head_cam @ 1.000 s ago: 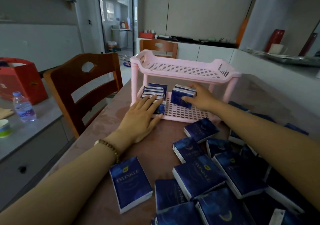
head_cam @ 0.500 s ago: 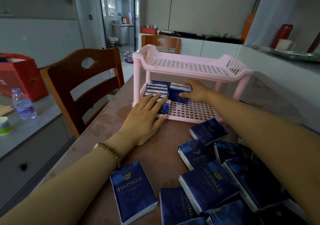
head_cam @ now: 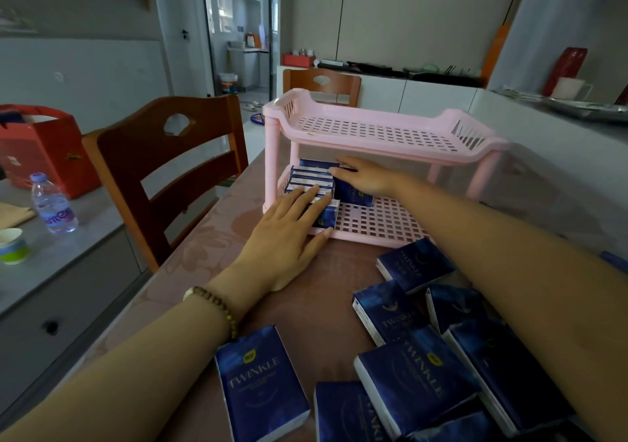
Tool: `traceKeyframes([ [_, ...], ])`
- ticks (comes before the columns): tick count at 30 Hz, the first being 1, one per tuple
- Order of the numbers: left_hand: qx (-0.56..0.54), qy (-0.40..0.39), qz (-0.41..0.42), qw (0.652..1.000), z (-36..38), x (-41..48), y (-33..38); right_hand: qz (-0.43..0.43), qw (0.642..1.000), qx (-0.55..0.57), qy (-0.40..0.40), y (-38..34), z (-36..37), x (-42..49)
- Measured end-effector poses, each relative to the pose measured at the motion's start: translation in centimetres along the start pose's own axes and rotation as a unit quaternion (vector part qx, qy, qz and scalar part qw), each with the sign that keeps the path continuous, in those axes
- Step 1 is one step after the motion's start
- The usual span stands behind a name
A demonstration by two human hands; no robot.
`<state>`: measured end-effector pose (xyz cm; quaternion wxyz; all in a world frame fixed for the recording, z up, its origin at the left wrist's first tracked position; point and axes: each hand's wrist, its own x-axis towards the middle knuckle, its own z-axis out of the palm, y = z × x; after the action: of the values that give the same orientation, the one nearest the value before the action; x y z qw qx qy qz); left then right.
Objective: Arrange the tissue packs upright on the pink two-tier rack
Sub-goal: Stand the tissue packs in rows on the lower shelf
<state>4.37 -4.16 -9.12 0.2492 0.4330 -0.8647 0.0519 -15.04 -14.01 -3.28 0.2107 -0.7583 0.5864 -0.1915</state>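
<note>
The pink two-tier rack (head_cam: 373, 132) stands on the brown table, its top tier bare. At the left end of the lower tier (head_cam: 384, 220), a row of upright blue tissue packs (head_cam: 311, 180) stands. My left hand (head_cam: 289, 234) lies flat against the front of that row, fingers straight on the pack tops. My right hand (head_cam: 367, 178) reaches under the top tier and presses with straight fingers on another upright pack (head_cam: 355, 198) just right of the row. Several loose packs (head_cam: 424, 356) lie flat on the table in front, one (head_cam: 258, 380) nearest me.
A wooden chair (head_cam: 170, 170) stands at the table's left edge and another (head_cam: 323, 85) behind the rack. On the grey side counter at left are a water bottle (head_cam: 52, 204), a paper cup (head_cam: 12, 246) and a red bag (head_cam: 44, 156).
My right hand has carried its pack left and deeper into the lower tier, up against the row. My left hand has stayed against the row's front.
</note>
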Motion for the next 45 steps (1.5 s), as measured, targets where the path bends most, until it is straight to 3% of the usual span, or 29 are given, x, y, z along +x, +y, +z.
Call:
traceKeyframes([
  [14, 0.013, 0.009, 0.012, 1.0, -0.3, 0.0, 0.2, -0.05, 0.993, -0.065, 0.08, 1.5, 0.2, 0.3],
  [21, 0.021, 0.005, 0.015, 1.0, -0.2, 0.0, 0.2, -0.091, 0.992, -0.04, 0.078, 1.5, 0.5, 0.0],
  [35, 0.018, 0.011, 0.021, 1.0, -0.1, -0.1, 0.0, -0.087, 0.993, -0.033, 0.069, 1.5, 0.2, -0.1],
  [45, -0.058, -0.001, 0.035, 0.998, -2.3, -0.7, -0.2, -0.142, 0.99, -0.013, 0.02, -2.1, -1.1, -9.9],
])
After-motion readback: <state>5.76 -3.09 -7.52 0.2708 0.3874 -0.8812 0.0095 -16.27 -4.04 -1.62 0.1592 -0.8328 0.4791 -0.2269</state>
